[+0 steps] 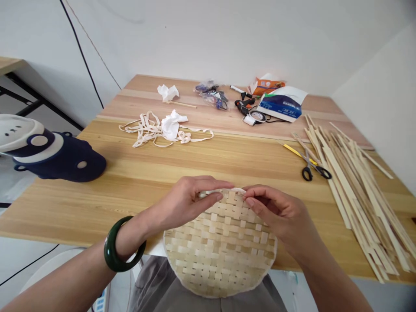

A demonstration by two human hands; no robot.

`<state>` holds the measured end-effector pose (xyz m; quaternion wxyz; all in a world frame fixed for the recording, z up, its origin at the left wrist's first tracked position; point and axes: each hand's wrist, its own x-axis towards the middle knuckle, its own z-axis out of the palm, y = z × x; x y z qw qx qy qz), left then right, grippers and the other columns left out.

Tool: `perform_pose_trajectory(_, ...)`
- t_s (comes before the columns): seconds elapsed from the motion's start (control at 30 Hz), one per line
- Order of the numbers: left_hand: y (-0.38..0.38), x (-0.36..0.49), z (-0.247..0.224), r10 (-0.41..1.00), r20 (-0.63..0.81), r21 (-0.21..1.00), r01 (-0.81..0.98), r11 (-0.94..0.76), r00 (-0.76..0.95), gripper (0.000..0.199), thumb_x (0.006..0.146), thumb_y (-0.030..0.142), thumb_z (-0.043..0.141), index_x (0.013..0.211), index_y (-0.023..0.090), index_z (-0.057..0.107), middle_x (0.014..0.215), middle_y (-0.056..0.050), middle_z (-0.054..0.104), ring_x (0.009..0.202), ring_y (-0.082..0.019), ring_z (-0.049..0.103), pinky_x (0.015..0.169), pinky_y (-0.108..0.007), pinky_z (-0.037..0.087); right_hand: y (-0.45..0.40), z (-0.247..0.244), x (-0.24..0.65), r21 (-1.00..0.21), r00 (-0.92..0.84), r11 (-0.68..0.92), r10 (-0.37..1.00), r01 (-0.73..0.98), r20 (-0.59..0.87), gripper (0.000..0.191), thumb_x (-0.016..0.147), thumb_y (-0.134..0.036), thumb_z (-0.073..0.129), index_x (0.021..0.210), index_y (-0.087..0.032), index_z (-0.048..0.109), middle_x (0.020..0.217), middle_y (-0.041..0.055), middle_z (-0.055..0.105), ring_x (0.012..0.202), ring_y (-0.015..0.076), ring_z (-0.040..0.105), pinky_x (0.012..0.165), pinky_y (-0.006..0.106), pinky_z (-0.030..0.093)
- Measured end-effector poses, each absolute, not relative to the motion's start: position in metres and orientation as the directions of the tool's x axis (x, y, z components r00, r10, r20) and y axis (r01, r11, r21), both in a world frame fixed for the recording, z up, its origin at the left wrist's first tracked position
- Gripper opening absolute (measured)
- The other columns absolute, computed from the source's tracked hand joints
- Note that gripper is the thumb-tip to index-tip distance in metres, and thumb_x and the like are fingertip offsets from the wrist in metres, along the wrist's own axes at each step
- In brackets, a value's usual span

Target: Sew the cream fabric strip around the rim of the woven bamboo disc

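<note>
A round woven bamboo piece (pixel 221 247) with a pale cloth-like edging leans over the table's front edge and my lap. My left hand (pixel 195 199), with a green bangle on its wrist, grips the upper rim between thumb and straight fingers. Just to the right, my right hand (pixel 276 208) pinches the edging at the top of the rim, its fingers curled. A small gap of rim shows between the two hands.
Bamboo strips (pixel 357 195) lie at the right beside scissors (pixel 312 167). Tangled cloth tape (pixel 146 128) and crumpled white tissue (pixel 172 124) rest mid-table. Farther back are a glue gun (pixel 244 105) and a blue tissue pack (pixel 282 104). A dark blue figure-shaped object (pixel 71 160) stands left.
</note>
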<state>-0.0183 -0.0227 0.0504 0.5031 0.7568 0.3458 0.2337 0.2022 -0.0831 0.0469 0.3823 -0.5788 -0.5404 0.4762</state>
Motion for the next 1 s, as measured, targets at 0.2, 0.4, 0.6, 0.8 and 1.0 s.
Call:
perform_pose_trajectory(0.2,-0.019,-0.013,0.056,0.799,-0.148,0.965,0.262,-0.013,0.583,0.028,0.09,0.041,0.062,0.103,0.02,0.077,0.1,-0.002,0.077,0.089,-0.017,0.068,0.072,-0.022,0.05,-0.085,0.048,0.202,-0.963,-0.058,-0.126,0.988,0.239,-0.144,0.017,0.086,-0.039,0.067,0.089,-0.023,0.071,0.093,0.004,0.071,0.077,0.0147,0.062,0.062,0.024,0.049)
perform_pose_trajectory(0.4,-0.014,-0.006,0.062,0.793,-0.328,0.942,0.241,0.234,0.513,0.027,0.081,0.044,0.071,0.08,0.017,0.076,0.071,0.0,0.071,0.06,-0.011,0.059,0.052,-0.019,0.042,-0.087,0.052,0.198,-0.96,-0.06,-0.094,0.992,0.262,-0.113,0.017,0.086,-0.039,0.066,0.088,-0.022,0.07,0.093,0.0045,0.071,0.077,0.0156,0.063,0.061,0.024,0.049)
perform_pose_trajectory(0.6,-0.017,-0.005,0.063,0.8,-0.33,0.94,0.254,0.228,0.502,0.022,0.076,0.038,0.076,0.077,0.016,0.074,0.071,-0.001,0.07,0.062,-0.011,0.059,0.055,-0.02,0.041,-0.089,0.053,0.197,-0.959,-0.073,-0.084,0.991,0.27,-0.108,0.014,0.087,-0.037,0.066,0.087,-0.023,0.07,0.091,0.0033,0.071,0.075,0.0137,0.062,0.061,0.022,0.049)
perform_pose_trajectory(0.8,-0.021,-0.008,0.063,0.796,-0.337,0.932,0.299,0.205,0.503,0.02,0.076,0.035,0.074,0.08,0.015,0.072,0.066,0.0,0.066,0.058,-0.01,0.056,0.052,-0.02,0.038,-0.091,0.056,0.194,-0.975,-0.067,-0.082,0.993,0.204,-0.097,0.012,0.087,-0.035,0.066,0.086,-0.023,0.07,0.104,0.0047,0.071,0.089,0.0159,0.065,0.07,0.023,0.053)
perform_pose_trajectory(1.0,-0.024,-0.009,0.062,0.793,-0.359,0.926,0.292,0.238,0.492,0.017,0.074,0.033,0.073,0.08,0.017,0.071,0.064,0.001,0.065,0.056,-0.01,0.055,0.05,-0.02,0.037,-0.079,0.055,0.201,-0.981,0.06,0.001,0.998,0.193,0.013,0.009,0.087,-0.03,0.066,0.087,-0.023,0.071,0.081,0.0018,0.069,0.073,0.0128,0.064,0.07,0.025,0.054)
